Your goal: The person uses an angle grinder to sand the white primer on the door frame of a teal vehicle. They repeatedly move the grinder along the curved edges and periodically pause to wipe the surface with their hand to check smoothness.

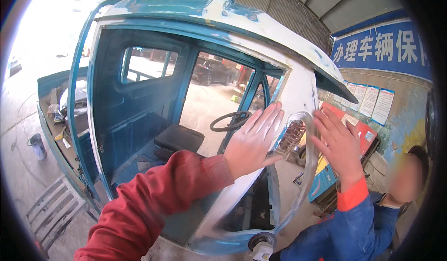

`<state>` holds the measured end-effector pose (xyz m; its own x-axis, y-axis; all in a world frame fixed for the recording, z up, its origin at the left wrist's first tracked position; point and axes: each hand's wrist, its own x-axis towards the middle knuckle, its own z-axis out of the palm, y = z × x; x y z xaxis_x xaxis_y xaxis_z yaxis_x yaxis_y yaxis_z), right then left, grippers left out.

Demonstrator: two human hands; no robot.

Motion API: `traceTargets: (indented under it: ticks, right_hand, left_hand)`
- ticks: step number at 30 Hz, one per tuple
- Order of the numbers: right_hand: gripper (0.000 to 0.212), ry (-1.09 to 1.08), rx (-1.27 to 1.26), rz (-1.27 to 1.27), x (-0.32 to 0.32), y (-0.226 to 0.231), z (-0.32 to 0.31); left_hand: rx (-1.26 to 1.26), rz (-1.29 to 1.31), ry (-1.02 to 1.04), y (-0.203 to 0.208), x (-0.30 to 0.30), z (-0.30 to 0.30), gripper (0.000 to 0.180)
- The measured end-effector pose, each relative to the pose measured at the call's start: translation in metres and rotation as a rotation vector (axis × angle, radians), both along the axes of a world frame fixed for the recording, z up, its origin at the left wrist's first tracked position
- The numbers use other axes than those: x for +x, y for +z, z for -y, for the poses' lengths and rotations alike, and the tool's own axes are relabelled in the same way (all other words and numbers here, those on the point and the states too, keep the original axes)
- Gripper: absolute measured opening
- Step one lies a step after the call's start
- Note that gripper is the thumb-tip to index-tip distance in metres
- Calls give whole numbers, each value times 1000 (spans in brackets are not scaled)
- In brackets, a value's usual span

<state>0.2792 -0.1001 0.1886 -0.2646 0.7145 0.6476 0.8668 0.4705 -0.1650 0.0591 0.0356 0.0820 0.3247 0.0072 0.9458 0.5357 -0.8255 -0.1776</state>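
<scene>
Flat, left hand (253, 140) against cab pillar (298, 98)

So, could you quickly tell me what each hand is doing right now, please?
Left hand: open, flat against the white cab pillar, holding nothing.
Right hand: open, fingers spread by the pillar, holding nothing.

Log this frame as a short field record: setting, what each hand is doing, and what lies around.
setting: open workshop with a teal truck cab, doorless, patched with white filler
left hand: left hand, red sleeve, flat with fingers spread on the white front pillar
right hand: right hand, blue sleeve with orange cuff, open palm beside the pillar; contact unclear
inside cab: steering wheel, black seat
around: paint can on the floor at left, blue sign on the wall, another person at lower right
</scene>
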Motion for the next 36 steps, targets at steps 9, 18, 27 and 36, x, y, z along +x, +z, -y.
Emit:
traceTargets:
  ticks: [9, 18, 27, 36]
  right_hand:
    - [48, -90, 134, -528, 61, -15, 95]
    - [47, -74, 36, -537, 87, -66, 115]
    - [47, 115, -370, -873, 74, -252, 119]
    - [49, 147, -704, -1208, 45, -407, 154]
  left_hand:
    - [164, 114, -47, 69, 20, -19, 105]
    - [64, 101, 68, 25, 30, -2, 107]
    - [-85, 89, 226, -27, 32, 28, 104]
    - [-156, -46, 425, -66, 32, 48, 105]
